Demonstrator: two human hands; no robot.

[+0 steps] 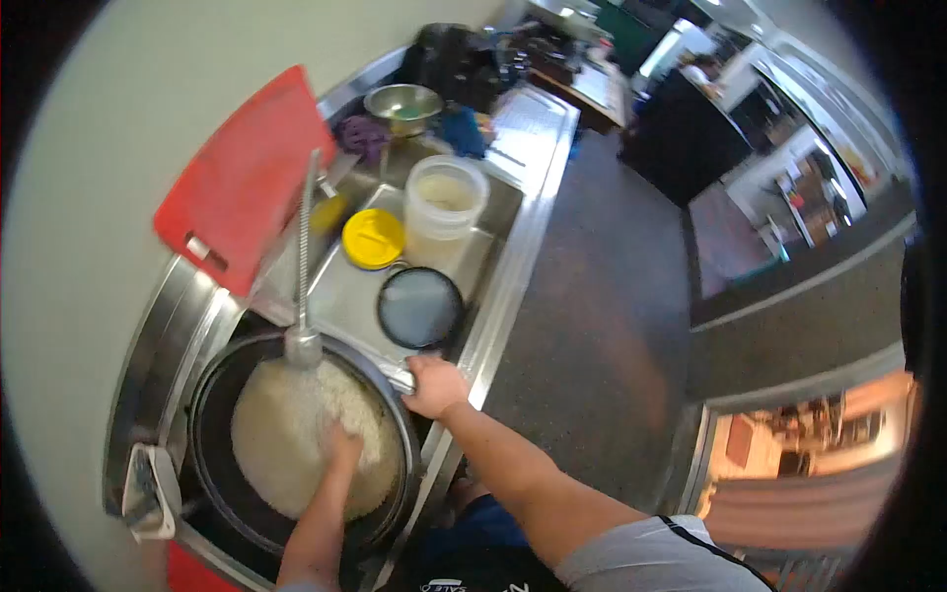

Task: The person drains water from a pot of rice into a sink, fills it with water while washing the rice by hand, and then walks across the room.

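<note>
A large dark pot (205, 434) stands in the sink at the lower left, with pale rice-like grains and cloudy water (281, 434) inside. My left hand (342, 444) reaches down into the grains, its fingers submerged or blurred. At the pot's upper right rim, my right hand (435, 386) is closed around the metal handle (400, 379). Above the pot hangs a spray nozzle (304, 347) on a coiled hose (305, 247), with water seemingly running from it onto the grains.
In the sink basin are a yellow lid (374, 239), a clear plastic tub (447, 197) and a round dark-rimmed vessel (420, 308). A red board (252, 173) leans on the wall. Beyond are a metal bowl (402, 107) and purple cloth (364, 138). A white caddy (153, 491) sits lower left.
</note>
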